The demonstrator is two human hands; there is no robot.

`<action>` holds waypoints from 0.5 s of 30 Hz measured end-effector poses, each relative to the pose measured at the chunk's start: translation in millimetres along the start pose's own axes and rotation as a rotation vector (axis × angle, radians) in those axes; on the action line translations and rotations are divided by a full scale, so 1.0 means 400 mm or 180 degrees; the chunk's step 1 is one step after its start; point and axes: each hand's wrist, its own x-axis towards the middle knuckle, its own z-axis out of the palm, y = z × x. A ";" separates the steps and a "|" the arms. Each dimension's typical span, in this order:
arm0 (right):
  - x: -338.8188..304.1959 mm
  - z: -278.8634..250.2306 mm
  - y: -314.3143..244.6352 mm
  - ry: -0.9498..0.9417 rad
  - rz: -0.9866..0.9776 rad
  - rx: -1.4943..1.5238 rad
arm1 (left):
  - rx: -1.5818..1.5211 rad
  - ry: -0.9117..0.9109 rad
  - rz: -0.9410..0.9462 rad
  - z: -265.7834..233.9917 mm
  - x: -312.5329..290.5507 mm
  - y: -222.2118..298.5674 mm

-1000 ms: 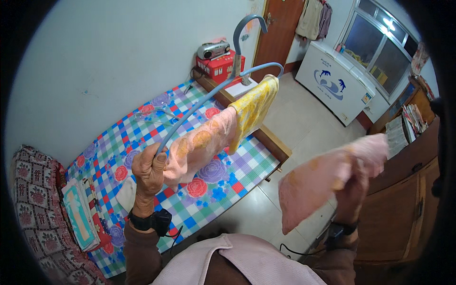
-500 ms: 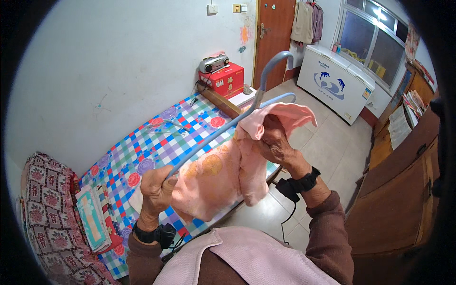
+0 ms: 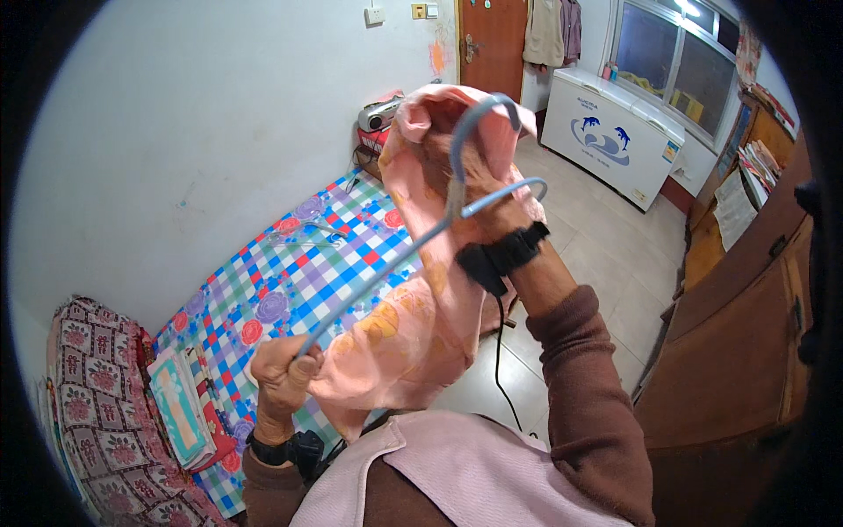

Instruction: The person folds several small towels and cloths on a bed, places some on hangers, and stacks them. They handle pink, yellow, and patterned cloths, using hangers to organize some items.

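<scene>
A blue clothes hanger [image 3: 386, 274] runs slantwise in front of me, its hook raised at the upper right. My left hand [image 3: 283, 376] is closed round the hanger's lower left end, against the edge of a pink cloth with yellow-orange prints [image 3: 399, 338]. Behind the hook, my right hand [image 3: 450, 162] reaches up with the cloth draped over and around it; its fingers are partly covered and appear to grip the fabric. The cloth hangs in folds behind the hanger, down toward my lap.
A bed with a checked, flowered sheet [image 3: 250, 294] lies to the left, with more hangers [image 3: 312, 233] on it. Folded cloths [image 3: 182, 408] and a patterned quilt [image 3: 97, 395] are at its near end. A radio [image 3: 379, 114], white chest freezer [image 3: 610, 136] and wooden cabinet [image 3: 720, 351] stand around.
My right hand has moved up and left, lifting the cloth higher behind the hanger's hook. The left hand has shifted slightly down and left, still on the hanger.
</scene>
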 end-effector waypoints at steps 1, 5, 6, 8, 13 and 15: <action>-0.003 0.019 0.007 -0.0050 -0.0111 0.0140 | 0.0020 0.0100 0.0056 0.000 -0.001 0.001; -0.009 0.041 -0.015 -0.0462 -0.0050 0.0527 | -0.0162 0.0416 -0.0135 -0.012 -0.010 0.000; -0.022 0.034 -0.036 -0.0580 0.0219 0.0946 | -0.0232 0.0489 -0.0175 -0.020 -0.009 -0.002; -0.103 -0.035 -0.080 -0.0431 0.0181 0.1104 | -0.0480 0.0657 -0.0298 -0.039 -0.006 -0.004; -0.337 -0.124 -0.101 0.0544 0.2250 0.1405 | -0.0606 0.0693 0.0046 -0.070 -0.004 0.004; -0.393 -0.090 -0.100 0.0499 0.3576 0.2302 | -0.0500 0.0789 0.0101 -0.072 -0.001 0.010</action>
